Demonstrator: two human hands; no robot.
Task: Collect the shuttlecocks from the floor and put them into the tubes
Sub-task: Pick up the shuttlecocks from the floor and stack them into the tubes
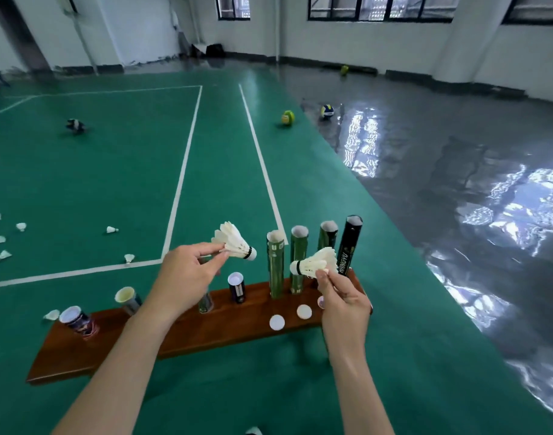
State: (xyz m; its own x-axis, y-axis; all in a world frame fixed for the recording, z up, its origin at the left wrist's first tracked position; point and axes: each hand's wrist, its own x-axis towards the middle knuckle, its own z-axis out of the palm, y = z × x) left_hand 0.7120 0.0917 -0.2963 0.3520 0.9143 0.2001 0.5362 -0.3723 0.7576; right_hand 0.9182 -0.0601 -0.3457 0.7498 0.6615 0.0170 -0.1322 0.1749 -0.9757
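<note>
While both hands hover over tubes [275, 265] on board [206, 334], left hand [187, 277] pinches shuttlecock [234, 241], right hand [341, 296] pinches second shuttlecock [314, 263]. Step: loading. Next, likely: turn cork down, align with open tube mouth, drop. More shuttlecocks [112, 229] lie on floor [80, 183].

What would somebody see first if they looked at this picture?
Probably the two white shuttlecocks held up in the middle: the left hand pinches one shuttlecock, the right hand pinches another. Just behind them a row of tubes stands on a brown wooden board, and more shuttlecocks lie on the green floor at left.
</note>
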